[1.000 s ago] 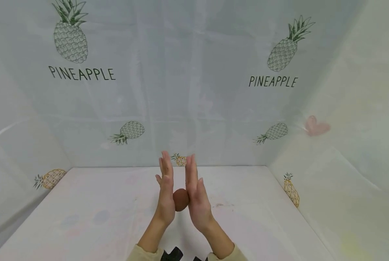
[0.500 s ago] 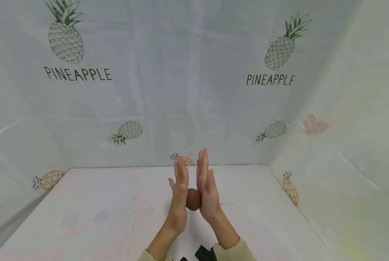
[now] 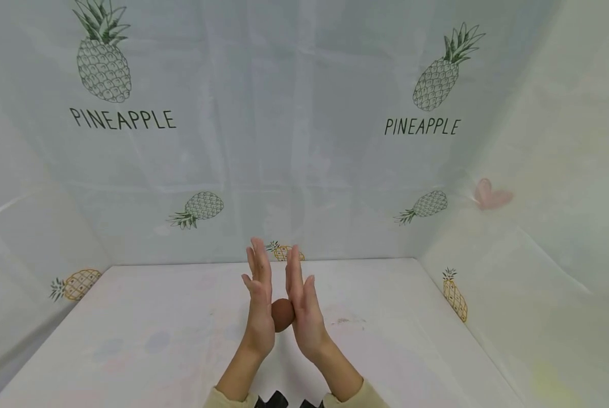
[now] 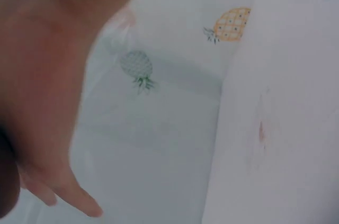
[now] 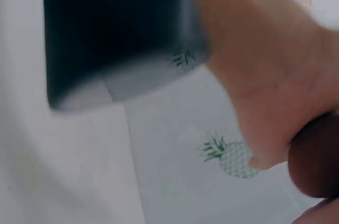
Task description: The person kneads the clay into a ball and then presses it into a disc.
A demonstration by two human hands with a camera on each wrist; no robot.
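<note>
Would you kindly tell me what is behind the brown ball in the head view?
Behind the ball, the white table shows, and farther back a sheet with an orange pineapple print. What lies directly behind the ball is covered.

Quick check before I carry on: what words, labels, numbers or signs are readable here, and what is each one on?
"PINEAPPLE": on the backdrop sheet, below the upper-left pineapple drawing.
"PINEAPPLE": on the same sheet, below the upper-right pineapple drawing.
No lettering shows on the brown ball; nothing is readable in either wrist view.
</note>
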